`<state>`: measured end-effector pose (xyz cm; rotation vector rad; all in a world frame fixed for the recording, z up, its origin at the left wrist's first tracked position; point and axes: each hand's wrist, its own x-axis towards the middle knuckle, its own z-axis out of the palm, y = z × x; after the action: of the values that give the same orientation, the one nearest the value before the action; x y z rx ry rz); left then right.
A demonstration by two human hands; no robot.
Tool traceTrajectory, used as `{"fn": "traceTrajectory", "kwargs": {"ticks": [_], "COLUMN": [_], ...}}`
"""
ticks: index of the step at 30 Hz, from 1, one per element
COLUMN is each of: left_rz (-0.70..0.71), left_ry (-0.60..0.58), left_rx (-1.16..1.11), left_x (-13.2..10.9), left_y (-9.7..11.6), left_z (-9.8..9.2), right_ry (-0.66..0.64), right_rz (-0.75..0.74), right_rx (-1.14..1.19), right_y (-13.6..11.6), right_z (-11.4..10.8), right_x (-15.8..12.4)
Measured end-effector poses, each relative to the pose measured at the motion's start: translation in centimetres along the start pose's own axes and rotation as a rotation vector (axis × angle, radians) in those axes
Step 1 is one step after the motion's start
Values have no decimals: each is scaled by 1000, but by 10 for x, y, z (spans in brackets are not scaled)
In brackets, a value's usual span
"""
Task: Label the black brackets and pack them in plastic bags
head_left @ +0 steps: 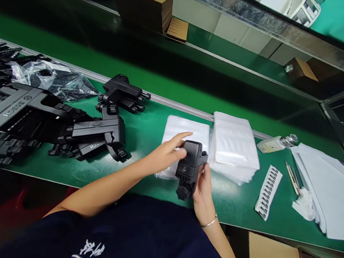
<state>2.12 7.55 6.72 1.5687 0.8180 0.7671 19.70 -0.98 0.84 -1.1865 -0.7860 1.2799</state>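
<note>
A black plastic bracket [189,158] with a ribbed knob at its lower end stands upright in front of my body. My right hand [203,190] grips it from the right side, its fingers partly hidden behind it. My left hand [168,154] is at its left side, thumb against the upper part and index finger stretched out past it. Beneath the bracket lies a stack of clear plastic bags [186,126], with a thicker stack of bags [235,143] to its right. More black brackets [98,131], some marked BOSCH, lie in a heap on the left.
A green workbench [147,139] holds a plastic bag of black parts [66,80], a small bottle [277,143], a sticker strip [268,192], pen-like tools [292,177] and white paper sheets [329,191]. Cardboard stacks [155,6] stand behind, under a metal shelf edge [270,27].
</note>
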Motion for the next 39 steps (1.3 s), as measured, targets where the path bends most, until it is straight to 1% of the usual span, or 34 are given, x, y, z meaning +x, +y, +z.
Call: {"fn": "traceTrajectory", "kwargs": {"ticks": [2, 3, 4, 6, 8, 10, 12, 15, 17, 18, 20, 23, 25, 27, 30, 31, 33, 36, 39], "left_rz": [28, 39, 48, 50, 14, -54, -145, -364, -512, -557, -602, -608, -611, -644, -734, -761, -805, -825, -802], "left_ry": [-128, -170, -188, -166, -120, -71, -40, -12, 16, 37, 65, 57, 29, 18, 66, 79, 75, 74, 104], "left_rx": [37, 58, 75, 60, -45, -243, -499, -821, -961, -1016, -1088, -1125, -1109, -1074, -1050, -1052, -1054, -1041, -1008], "left_x": [-12, -18, -23, -31, -33, -33, -30, -29, -30, -31, -33, -31, -27, -20, -11, -9, -7, -6, -5], "left_y": [-4, -7, -11, -17, -21, -23, -24, -29, -34, -36, -39, -40, -42, -47, -57, -60, -64, -66, -64], "left_z": [-4, -6, -8, -10, -10, -7, -2, 6, 10, 12, 14, 12, 10, 8, 9, 10, 12, 15, 15], "right_ry": [36, 41, 34, -7, -49, -87, -86, -50, -43, -44, -33, -27, -31, -64, -172, -208, -245, -251, -240], "right_rz": [-38, -71, -103, -157, -178, -175, -156, -98, -39, -12, 20, -19, -117, -248, -459, -525, -625, -673, -641], "right_rx": [120, 164, 188, 167, 109, 73, 34, -41, -63, -63, -62, -84, -157, -328, -670, -756, -855, -899, -885], "right_y": [0, -1, -3, -7, -12, -17, -23, -29, -31, -30, -29, -27, -28, -32, -40, -43, -46, -47, -47], "right_z": [-3, -6, -11, -19, -25, -28, -29, -27, -23, -22, -20, -19, -16, -11, 3, 7, 14, 20, 20], "right_x": [8, 10, 10, 7, 5, 5, 8, 14, 17, 18, 19, 17, 13, 7, -3, -5, -7, -8, -9]}}
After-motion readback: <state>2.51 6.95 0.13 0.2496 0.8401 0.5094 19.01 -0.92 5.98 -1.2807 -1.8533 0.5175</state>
